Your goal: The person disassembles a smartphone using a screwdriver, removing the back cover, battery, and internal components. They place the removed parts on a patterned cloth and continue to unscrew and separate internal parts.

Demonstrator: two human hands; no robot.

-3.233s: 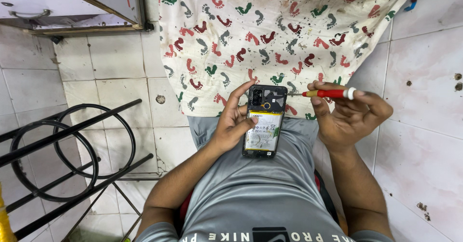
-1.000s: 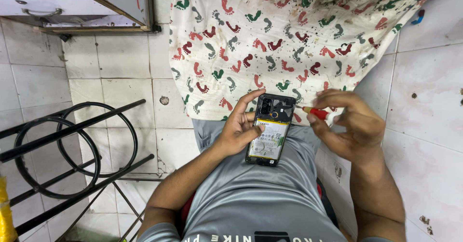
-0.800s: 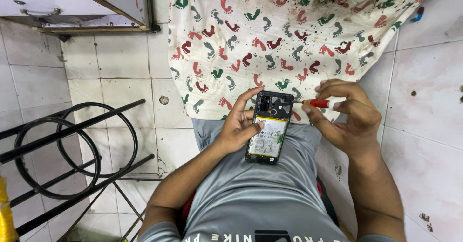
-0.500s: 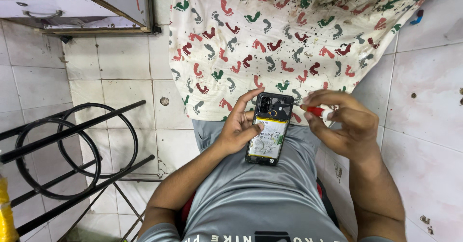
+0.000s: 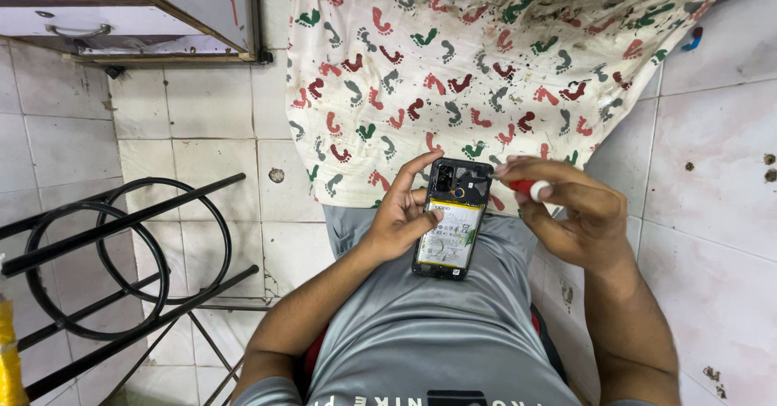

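Over lap — left hand [image 5: 402,216] cradles opened phone [image 5: 452,218]; right hand [image 5: 571,212] pinches red screwdriver [image 5: 522,186], wrist bent.

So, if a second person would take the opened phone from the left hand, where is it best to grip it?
Probably by the two long edges of the opened phone at its lower end, coming from below. The left hand covers the upper left edge and the screwdriver in the right hand works at the top; the lower end is free.

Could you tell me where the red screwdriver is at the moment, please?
In the head view the red screwdriver is right of centre, pinched in the right hand, its tip at the top of the opened phone held by the left hand.
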